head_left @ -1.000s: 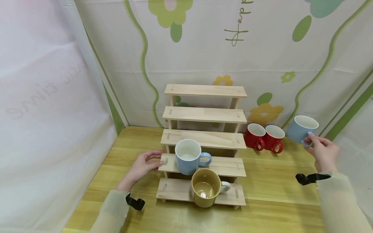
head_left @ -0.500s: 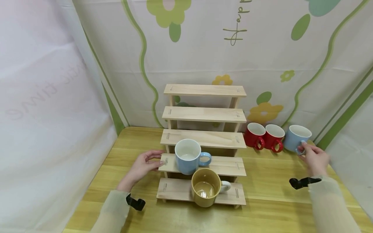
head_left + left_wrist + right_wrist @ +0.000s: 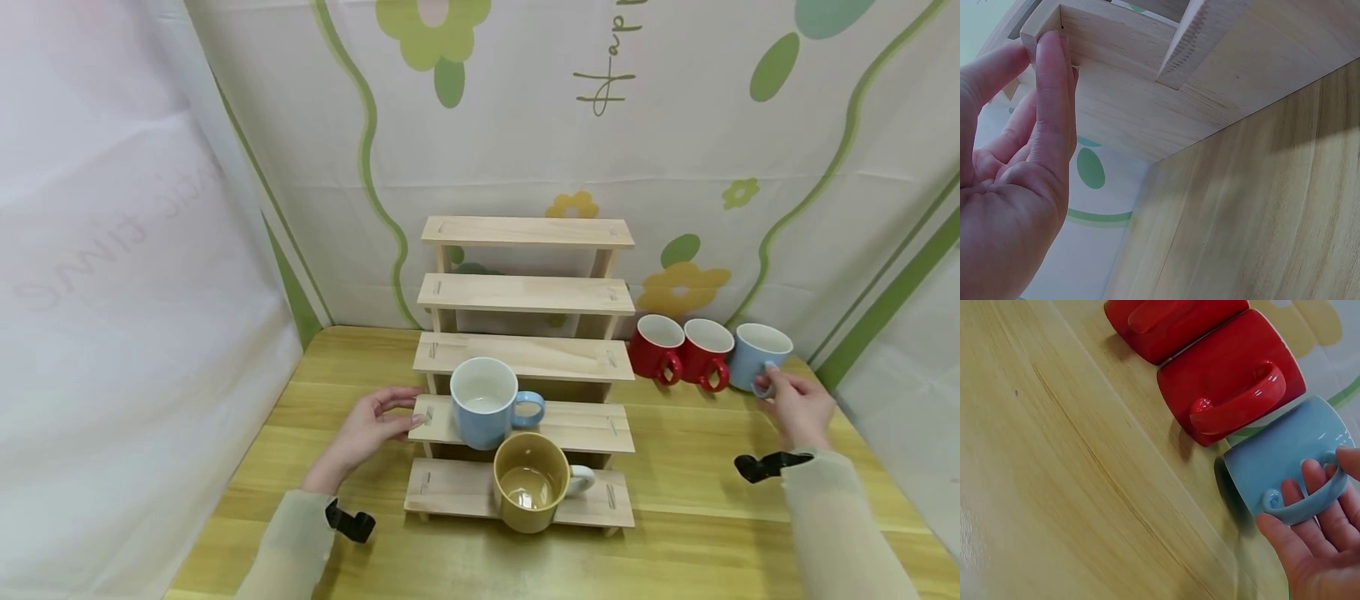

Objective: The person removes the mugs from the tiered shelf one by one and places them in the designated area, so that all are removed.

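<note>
1. The pale-blue mug [image 3: 748, 362] is upright on the right of the row, its body just left of our grip.
2. Our right hand [image 3: 802, 410] is curled closed round its handle [image 3: 1313, 504], fingers passing through.
3. A red mug [image 3: 699, 367] sits just beside it.
4. Our left hand [image 3: 366, 427] pinches the wooden shelf [image 3: 581, 427].

Black wrist straps [image 3: 351, 523] edge pale cream sleeves [image 3: 288, 537].
</note>
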### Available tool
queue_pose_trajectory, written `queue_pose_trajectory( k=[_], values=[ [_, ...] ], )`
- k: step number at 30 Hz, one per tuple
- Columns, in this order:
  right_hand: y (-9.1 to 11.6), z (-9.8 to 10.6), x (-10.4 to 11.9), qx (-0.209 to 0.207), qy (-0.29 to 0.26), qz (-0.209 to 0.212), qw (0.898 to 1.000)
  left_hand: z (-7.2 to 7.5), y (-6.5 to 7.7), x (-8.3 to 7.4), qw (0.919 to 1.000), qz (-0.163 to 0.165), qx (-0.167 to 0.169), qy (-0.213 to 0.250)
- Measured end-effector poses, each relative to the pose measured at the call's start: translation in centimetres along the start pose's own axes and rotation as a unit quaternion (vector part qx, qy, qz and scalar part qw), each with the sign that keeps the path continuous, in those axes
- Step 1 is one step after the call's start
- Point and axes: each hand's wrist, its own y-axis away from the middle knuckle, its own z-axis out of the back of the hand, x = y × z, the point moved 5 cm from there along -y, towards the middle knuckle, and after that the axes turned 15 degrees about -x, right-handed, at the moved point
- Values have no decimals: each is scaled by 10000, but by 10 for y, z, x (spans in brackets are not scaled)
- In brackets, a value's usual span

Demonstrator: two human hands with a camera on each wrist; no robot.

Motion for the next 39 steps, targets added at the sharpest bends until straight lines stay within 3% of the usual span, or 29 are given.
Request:
queue_pose_trajectory(
  k=[20, 27, 39],
  values=[
    [-5, -6, -5, 156, -222, -24, 9996, -1, 1, 0, 10000, -13, 21, -9],
    [-4, -6, -4, 221, -237, -207, 9993, 0, 1, 1, 10000, -26, -3, -5],
    [-12, -1, -11, 355, 201, -99, 9991, 0, 2, 0, 10000, -35, -29, -32]
  ],
)
